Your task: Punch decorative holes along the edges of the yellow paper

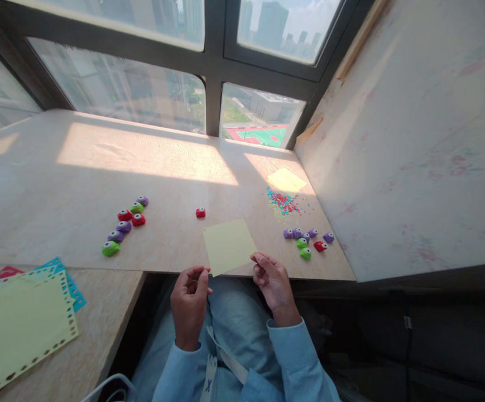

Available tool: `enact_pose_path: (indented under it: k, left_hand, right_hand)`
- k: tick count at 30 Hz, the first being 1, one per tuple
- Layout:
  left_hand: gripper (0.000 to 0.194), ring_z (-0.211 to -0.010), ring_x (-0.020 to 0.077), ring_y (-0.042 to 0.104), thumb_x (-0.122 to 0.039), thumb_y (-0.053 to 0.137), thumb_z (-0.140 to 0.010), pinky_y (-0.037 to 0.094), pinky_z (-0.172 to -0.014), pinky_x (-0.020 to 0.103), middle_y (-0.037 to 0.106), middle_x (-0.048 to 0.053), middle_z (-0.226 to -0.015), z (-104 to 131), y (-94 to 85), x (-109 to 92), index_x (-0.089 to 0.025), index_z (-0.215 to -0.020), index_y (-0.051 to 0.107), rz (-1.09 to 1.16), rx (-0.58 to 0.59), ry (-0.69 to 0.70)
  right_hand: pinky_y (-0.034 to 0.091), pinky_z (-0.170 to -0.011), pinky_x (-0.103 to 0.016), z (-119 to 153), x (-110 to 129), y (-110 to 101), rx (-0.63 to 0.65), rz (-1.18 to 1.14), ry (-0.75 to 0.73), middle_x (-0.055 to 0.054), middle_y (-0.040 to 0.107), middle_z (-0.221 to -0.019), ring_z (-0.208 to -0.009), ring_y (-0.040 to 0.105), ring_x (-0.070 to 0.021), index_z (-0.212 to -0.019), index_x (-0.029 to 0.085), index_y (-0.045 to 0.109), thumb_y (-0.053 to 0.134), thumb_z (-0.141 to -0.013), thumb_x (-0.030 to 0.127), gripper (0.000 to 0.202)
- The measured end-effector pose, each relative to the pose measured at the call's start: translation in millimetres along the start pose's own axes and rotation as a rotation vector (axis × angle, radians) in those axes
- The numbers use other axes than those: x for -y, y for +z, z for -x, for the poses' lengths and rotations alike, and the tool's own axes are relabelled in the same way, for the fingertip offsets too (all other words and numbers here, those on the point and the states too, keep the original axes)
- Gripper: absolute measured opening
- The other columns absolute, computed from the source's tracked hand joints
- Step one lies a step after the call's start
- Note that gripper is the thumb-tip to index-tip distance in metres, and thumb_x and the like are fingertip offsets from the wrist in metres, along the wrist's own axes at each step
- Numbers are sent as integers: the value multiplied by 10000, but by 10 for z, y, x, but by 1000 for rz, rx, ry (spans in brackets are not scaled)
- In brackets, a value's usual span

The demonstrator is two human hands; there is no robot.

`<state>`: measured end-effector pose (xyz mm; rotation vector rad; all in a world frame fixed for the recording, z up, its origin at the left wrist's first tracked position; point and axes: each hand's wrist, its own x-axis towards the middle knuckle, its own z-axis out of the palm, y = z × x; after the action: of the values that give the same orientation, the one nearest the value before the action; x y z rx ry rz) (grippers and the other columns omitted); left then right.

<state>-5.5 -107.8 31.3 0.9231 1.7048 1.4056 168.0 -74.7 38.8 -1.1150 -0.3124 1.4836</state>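
Observation:
A square yellow sheet of paper (229, 245) lies at the front edge of the pale ledge (171, 195), tilted a little. My right hand (272, 283) pinches the sheet's right side between thumb and forefinger. At the sheet's lower left corner is my left hand (190, 304), its fingers curled and thumb and forefinger together; whether they grip anything is too small to tell. Just behind the sheet sits a small red piece with an eye-like top (201, 213).
Purple, green and red eye pieces stand in groups at left (124, 226) and right (305, 237). Small red, blue and yellow bits (283, 202) lie near another yellow sheet (287, 180). Hole-edged sheets (24, 324) rest at lower left. A wall (413, 167) bounds the right; windows stand behind.

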Motion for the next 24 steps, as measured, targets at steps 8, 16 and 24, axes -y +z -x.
enact_pose_path:
  k: [8,16,24]
  left_hand:
    - [363,-533,135,615,-473,647,-765,536,-524,277,729,77,-901,-43,-90,73,-157,-943,647,6,-3,-37]
    - [438,-540,169,630,-519,670,-696,553,-535,311,722,77,-836,-85,-107,123,-150,-931,647,22,25,-102]
    - [507,-681,228,691,-559,715,-659,581,-561,323,713,101,-861,-44,-14,204,-143,-940,645,31,120,-155]
  right_hand:
    - [298,-329,-107,-119,77,19,30,-256,133,10,679,-672,-446,443,-30,-707,154,660,782,-644,152,137]
    - [253,-285,-106,-324,419,-25,177,-270,138,47,634,-602,-353,358,-5,-673,154,614,744,-660,153,131]
    - [254,-302,-101,-874,1100,-119,47,-77,-147,28,728,-792,-413,428,-4,-775,202,650,799,-583,112,259]
